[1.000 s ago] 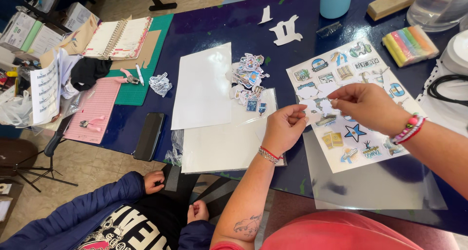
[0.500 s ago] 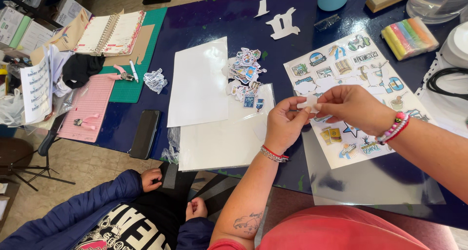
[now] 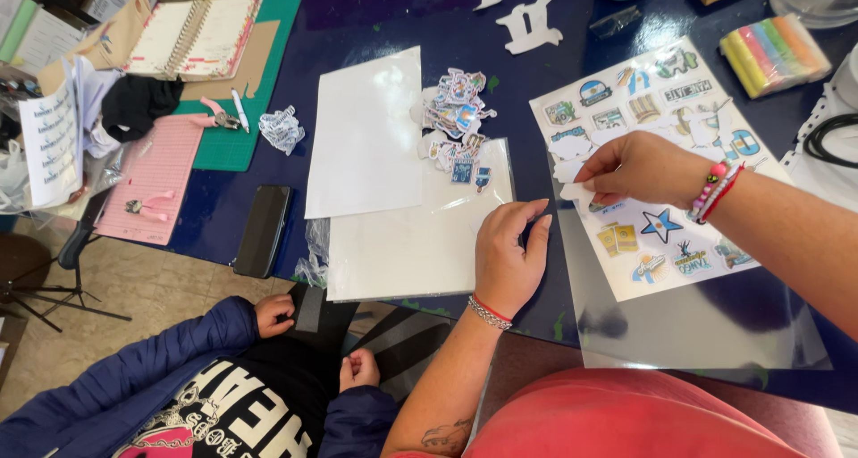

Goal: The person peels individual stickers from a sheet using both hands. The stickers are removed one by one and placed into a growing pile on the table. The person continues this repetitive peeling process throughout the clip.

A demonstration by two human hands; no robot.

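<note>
The sticker sheet (image 3: 666, 163) is lying flat on the dark blue table (image 3: 375, 11), right of centre, its lower part resting on a clear plastic film (image 3: 706, 324). It is a white rectangle carrying small printed stickers in blue, white and yellow — a blue star near the bottom is the plainest; several spots in its middle are showing bare white.

The right hand (image 3: 639, 168) is hovering over the sheet's left half, fingertips pinched narrowly on a small white cut-out piece (image 3: 575, 190). The left hand (image 3: 508, 257) is resting palm down at the sheet's left edge, fingers loosely together and holding nothing, on the corner of a clear sleeve (image 3: 420, 235) with white paper inside.

Counts: one sticker sheet, two white sheets — the second, a plain white sheet (image 3: 366, 132), is overlapping the sleeve's upper left. One pile of cut-out stickers (image 3: 458, 123) is sitting between the white sheets and the sticker sheet, too many to count.

Further out: a black phone (image 3: 264, 230) face down at the left table edge, a stack of pastel-coloured blocks (image 3: 773, 51) at upper right, a spiral notebook (image 3: 192, 33) at upper left. Another person in a blue jacket (image 3: 134, 378) is sitting below the table edge.
</note>
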